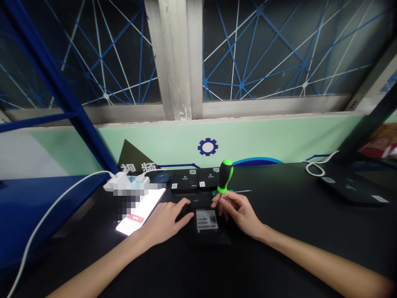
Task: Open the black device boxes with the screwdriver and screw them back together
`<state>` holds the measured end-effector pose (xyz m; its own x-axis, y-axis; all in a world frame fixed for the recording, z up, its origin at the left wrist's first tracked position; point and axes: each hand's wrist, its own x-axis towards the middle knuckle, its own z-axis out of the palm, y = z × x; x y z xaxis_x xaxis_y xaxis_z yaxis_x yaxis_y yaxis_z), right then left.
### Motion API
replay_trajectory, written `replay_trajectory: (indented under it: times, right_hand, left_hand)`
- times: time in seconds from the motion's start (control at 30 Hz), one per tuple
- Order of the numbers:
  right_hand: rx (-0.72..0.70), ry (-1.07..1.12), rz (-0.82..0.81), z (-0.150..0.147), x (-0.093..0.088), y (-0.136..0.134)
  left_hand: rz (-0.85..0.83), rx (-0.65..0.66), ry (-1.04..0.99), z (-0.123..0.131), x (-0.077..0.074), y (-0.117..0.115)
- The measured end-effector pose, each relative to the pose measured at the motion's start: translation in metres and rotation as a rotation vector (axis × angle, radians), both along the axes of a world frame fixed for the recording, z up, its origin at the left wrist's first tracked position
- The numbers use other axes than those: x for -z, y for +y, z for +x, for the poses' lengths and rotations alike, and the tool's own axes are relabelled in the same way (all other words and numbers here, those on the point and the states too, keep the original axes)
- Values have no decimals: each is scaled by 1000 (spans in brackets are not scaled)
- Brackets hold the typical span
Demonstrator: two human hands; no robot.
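A flat black box-shaped device [209, 238] with a white printed label lies on the table in front of me. My left hand [169, 217] rests at its left side, fingers apart, the thumb and forefinger by its edge. Above the device's upper right part, my right hand [238, 209] pinches the shaft of a screwdriver [226, 176] with a black and bright green handle. The screwdriver stands nearly upright, handle up. Its tip is hidden behind my fingers. Behind my right hand lies a second thin tool [243, 191] with a green end and a metal shaft.
Two black boxes [185, 180] stand at the back, beside a dark blue mouse [162, 178]. Left are a lit phone [145, 209] and a white power strip [124, 181] with cables. Another black device [353, 189] and a white cable [314, 169] lie at the right.
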<state>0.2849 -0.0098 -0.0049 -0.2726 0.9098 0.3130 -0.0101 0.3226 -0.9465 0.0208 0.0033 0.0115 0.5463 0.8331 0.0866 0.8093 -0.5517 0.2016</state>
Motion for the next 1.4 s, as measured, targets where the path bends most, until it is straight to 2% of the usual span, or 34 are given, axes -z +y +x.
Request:
replay_trajectory:
  times: [0.37,0.57,0.9,1.13,1.23,1.4]
  right_hand:
    - [102,86,-61,-2,6,3]
    - [-30,7,-7,0,-1,-3]
    - [134,128,-67,-8,-4,-1]
    - [-19,11,-30,-2,-3,-4]
    - [38,2,-56,-3,-1,-3]
    - [112,132,-101,-8,-7,0]
  left_hand:
    - [-9,-5,20,0,0,-1]
    - [3,-1,4,-1,1,0]
    - [15,2,-3,-1,1,0]
    - [9,-1,3,0,-2,-1]
    - [-2,1,-2,0,-2,-2]
    - [5,9,-6,-1,-1,-2]
